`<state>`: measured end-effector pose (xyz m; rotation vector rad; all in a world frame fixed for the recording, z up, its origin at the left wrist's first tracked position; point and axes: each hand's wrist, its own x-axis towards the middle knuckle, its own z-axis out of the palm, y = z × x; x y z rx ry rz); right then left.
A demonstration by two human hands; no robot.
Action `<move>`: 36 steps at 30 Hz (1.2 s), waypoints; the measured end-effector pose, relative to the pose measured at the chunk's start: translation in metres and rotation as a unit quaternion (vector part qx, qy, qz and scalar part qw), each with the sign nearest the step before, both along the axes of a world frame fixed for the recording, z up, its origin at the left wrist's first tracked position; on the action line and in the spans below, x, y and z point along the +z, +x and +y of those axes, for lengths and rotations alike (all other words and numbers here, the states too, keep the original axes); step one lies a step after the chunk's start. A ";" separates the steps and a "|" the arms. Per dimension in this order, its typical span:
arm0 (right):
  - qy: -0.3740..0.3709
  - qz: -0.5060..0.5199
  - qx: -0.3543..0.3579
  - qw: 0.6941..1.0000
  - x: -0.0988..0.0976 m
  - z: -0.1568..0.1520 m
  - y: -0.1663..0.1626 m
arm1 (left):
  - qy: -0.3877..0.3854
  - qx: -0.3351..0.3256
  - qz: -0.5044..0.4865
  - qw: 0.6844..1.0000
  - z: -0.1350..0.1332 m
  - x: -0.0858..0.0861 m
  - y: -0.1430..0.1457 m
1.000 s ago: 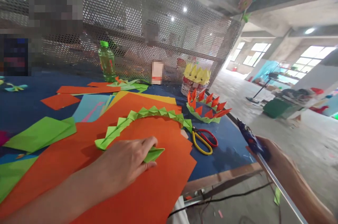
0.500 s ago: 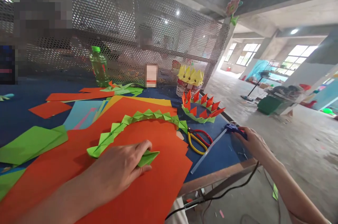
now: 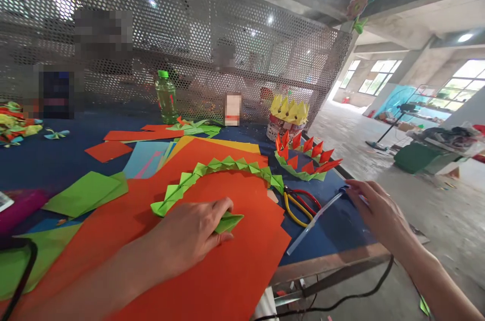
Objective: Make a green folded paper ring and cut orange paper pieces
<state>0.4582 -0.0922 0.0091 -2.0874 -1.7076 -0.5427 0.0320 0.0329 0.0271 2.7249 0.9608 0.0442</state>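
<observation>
My left hand [image 3: 195,225] rests over orange paper sheets [image 3: 250,255] and pinches a small folded green paper piece [image 3: 229,222] between thumb and fingers. Just beyond it curves a strip of linked green folded paper [image 3: 200,170]. At the right table edge, my right hand [image 3: 377,210] is closed around a hot glue gun [image 3: 344,190], mostly covered by the fingers. A clear glue stick [image 3: 314,224] juts out of it toward me. Between the hands lie pliers [image 3: 299,209] with one red and one yellow handle.
A red and green paper crown [image 3: 303,157] lies behind the pliers; a yellow paper crown [image 3: 290,110] sits on a round container. A green-capped bottle [image 3: 165,98] stands before the perforated metal screen [image 3: 182,23]. Green sheets [image 3: 85,194] lie left. A black cord [image 3: 341,306] hangs below the table edge.
The view has turned left, so everything appears farther right. My right hand has come further over the glue gun and hides more of it. My left hand keeps its pinch on the green piece.
</observation>
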 end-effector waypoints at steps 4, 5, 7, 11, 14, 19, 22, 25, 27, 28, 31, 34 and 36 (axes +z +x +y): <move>-0.047 -0.058 0.192 0.978 0.018 0.052 -0.052 | -0.016 0.010 0.011 1.000 0.000 0.005 0.002; -0.067 -0.078 0.228 0.968 0.021 0.066 -0.063 | -0.018 0.011 0.012 1.000 0.000 0.006 0.002; -0.109 -0.120 0.292 0.943 0.024 0.091 -0.079 | -0.021 0.012 0.011 1.000 0.000 0.007 0.001; -0.156 -0.175 0.375 0.897 0.022 0.124 -0.092 | -0.034 0.010 0.005 0.999 0.000 0.011 -0.001; -0.157 -0.179 0.406 0.882 0.021 0.133 -0.095 | -0.034 0.011 0.014 0.999 0.000 0.017 -0.002; -0.109 -0.128 0.417 0.893 0.027 0.128 -0.111 | -0.037 0.006 0.035 0.999 0.001 0.029 -0.003; -0.088 -0.096 0.428 0.894 0.029 0.118 -0.127 | -0.021 0.000 0.040 0.999 0.004 0.030 -0.005; -0.068 -0.027 0.451 0.889 0.028 0.107 -0.146 | -0.015 -0.006 0.030 0.999 0.007 0.027 -0.008; -0.058 0.038 0.466 0.882 0.026 0.101 -0.160 | -0.014 -0.005 0.026 1.000 0.010 0.025 -0.009; -0.056 0.067 0.468 0.880 0.025 0.098 -0.167 | -0.013 -0.003 0.024 1.000 0.011 0.024 -0.009; -0.064 0.134 0.458 0.876 0.021 0.095 -0.186 | -0.013 0.006 0.019 1.000 0.014 0.021 -0.010; -0.053 0.175 0.454 0.872 0.016 0.095 -0.198 | -0.025 0.015 0.004 1.000 0.015 0.021 -0.011; -0.033 0.163 0.455 0.875 0.012 0.095 -0.200 | -0.035 0.023 0.004 0.999 0.015 0.021 -0.011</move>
